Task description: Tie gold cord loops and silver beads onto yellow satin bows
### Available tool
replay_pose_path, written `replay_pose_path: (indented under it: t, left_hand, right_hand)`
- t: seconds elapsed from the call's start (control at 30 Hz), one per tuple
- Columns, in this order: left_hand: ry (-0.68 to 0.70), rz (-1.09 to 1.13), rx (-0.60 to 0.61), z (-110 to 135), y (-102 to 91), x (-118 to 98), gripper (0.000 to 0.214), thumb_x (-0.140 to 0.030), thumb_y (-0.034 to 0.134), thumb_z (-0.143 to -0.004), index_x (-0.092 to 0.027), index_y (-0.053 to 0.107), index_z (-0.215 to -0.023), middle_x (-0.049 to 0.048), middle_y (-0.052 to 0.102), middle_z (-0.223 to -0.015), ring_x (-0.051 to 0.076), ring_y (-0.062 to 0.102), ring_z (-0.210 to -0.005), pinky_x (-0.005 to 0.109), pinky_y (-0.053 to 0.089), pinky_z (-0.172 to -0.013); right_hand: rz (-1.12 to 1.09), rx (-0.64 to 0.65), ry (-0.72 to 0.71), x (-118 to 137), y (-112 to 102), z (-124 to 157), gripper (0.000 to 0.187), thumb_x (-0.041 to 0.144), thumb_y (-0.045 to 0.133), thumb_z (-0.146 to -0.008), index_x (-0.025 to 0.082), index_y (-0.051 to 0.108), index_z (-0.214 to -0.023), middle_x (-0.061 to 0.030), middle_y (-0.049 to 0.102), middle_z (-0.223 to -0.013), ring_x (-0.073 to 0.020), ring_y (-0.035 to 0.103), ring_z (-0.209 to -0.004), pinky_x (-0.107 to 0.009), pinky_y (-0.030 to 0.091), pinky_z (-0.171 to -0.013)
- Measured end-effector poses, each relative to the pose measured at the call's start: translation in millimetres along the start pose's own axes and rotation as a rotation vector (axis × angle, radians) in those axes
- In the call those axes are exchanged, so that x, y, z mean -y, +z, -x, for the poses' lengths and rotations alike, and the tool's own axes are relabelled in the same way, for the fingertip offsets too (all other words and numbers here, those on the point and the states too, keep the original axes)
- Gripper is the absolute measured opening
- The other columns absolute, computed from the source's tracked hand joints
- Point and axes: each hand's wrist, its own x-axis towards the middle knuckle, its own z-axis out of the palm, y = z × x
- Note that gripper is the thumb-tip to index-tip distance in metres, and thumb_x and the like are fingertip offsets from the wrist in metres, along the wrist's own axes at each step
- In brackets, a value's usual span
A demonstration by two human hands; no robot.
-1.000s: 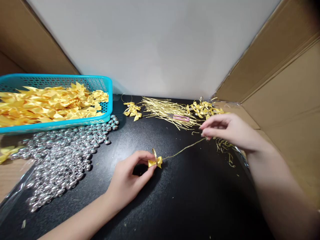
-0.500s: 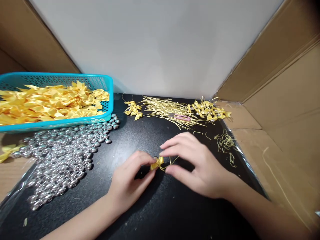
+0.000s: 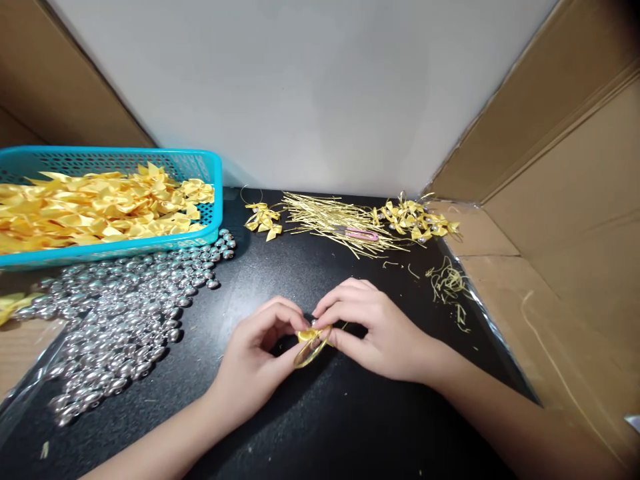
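Between thumb and fingers my left hand (image 3: 265, 343) pinches a yellow ribbon bow (image 3: 307, 335). A gold cord (image 3: 306, 360) hangs in a loop from the bow, crossing in front of my left thumb. My right hand (image 3: 373, 327) has its fingertips closed at the bow's right side, on the cord; its short end pokes out behind my right thumb. A small silvery bead seems to sit at the top of the bow, partly hidden by my fingers.
Left, a blue basket (image 3: 216, 200) holds many yellow bows, with a spread of silver beads (image 3: 120, 333) before it. At the back lie gold cord lengths (image 3: 320, 217), pink-handled snips (image 3: 363, 235) and finished-looking bows (image 3: 415, 220). Cord scraps (image 3: 447, 280) lie right.
My right hand has moved left and its fingers have closed at the bow. The cord now hangs as a loop in front of my left thumb.
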Motion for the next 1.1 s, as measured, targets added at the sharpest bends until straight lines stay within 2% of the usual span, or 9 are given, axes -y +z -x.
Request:
replay_pose_path:
  t: [0.17, 0.37, 0.57, 0.77, 0.87, 0.97, 1.1]
  left_hand:
    - [-0.056, 0.052, 0.002, -1, 0.4, -1, 0.015, -0.008, 0.068, -0.082, -0.02, 0.062, -0.076, -0.0011, 0.062, -0.077, 0.012, 0.062, -0.071, 0.022, 0.051, -0.065]
    - [-0.014, -0.014, 0.002, 0, -1.0, -2, 0.018, -0.005, 0.065, -0.082, -0.021, 0.061, -0.075, -0.0023, 0.062, -0.077, 0.012, 0.062, -0.071, 0.022, 0.05, -0.066]
    - [0.109, -0.15, -0.012, 1, -2.7, -2, 0.019, -0.003, 0.062, -0.083, -0.021, 0.06, -0.079, -0.0019, 0.062, -0.076, 0.013, 0.063, -0.071, 0.024, 0.05, -0.066]
    - [0.263, -0.459, -0.025, 5, -1.4, -4, 0.017, -0.012, 0.072, -0.078, -0.02, 0.058, -0.081, -0.0011, 0.057, -0.079, 0.013, 0.057, -0.072, 0.024, 0.045, -0.065]
    - [0.277, -0.521, -0.01, 5, -0.2, -3, 0.009, -0.012, 0.062, -0.085, -0.019, 0.059, -0.081, -0.0001, 0.052, -0.081, 0.014, 0.054, -0.075, 0.025, 0.043, -0.067]
    - [0.242, -0.529, 0.038, 3, -0.7, -3, 0.018, -0.009, 0.05, -0.091, -0.019, 0.058, -0.079, -0.0001, 0.051, -0.079, 0.013, 0.053, -0.074, 0.025, 0.042, -0.067]
    - [0.198, -0.506, 0.07, -3, -3.3, -5, 0.022, -0.009, 0.05, -0.091, -0.019, 0.053, -0.072, -0.0014, 0.052, -0.072, 0.013, 0.052, -0.068, 0.024, 0.042, -0.063]
  right_hand:
    - [-0.096, -0.07, 0.077, 1, -1, -3, 0.012, 0.012, 0.065, -0.087, 0.019, 0.07, -0.079, -0.0037, 0.074, -0.089, -0.0175, 0.065, -0.085, -0.035, 0.049, -0.082]
    - [-0.093, -0.1, 0.154, 6, -2, -3, 0.014, 0.009, 0.066, -0.085, 0.02, 0.07, -0.077, -0.0022, 0.074, -0.087, -0.0174, 0.065, -0.084, -0.034, 0.049, -0.081]
    - [-0.04, -0.156, 0.123, 7, 2, 0, 0.013, 0.01, 0.065, -0.086, 0.019, 0.07, -0.077, -0.0026, 0.073, -0.087, -0.019, 0.063, -0.087, -0.037, 0.046, -0.081]
    - [-0.015, -0.224, 0.098, 4, 14, 3, 0.013, 0.009, 0.064, -0.086, 0.017, 0.069, -0.077, -0.0036, 0.072, -0.086, -0.0184, 0.062, -0.084, -0.035, 0.045, -0.078]
    - [-0.009, -0.254, 0.095, 4, 20, 4, 0.014, 0.008, 0.064, -0.086, 0.017, 0.069, -0.077, -0.0029, 0.072, -0.084, -0.018, 0.062, -0.082, -0.035, 0.045, -0.076]
    - [-0.016, -0.29, 0.107, 4, 24, 5, 0.014, 0.007, 0.064, -0.086, 0.017, 0.069, -0.077, -0.0024, 0.072, -0.083, -0.0176, 0.062, -0.082, -0.035, 0.045, -0.077]
    - [-0.028, -0.328, 0.14, 2, 23, 3, 0.014, 0.007, 0.064, -0.085, 0.017, 0.068, -0.076, -0.0019, 0.071, -0.082, -0.0172, 0.062, -0.081, -0.034, 0.046, -0.077]
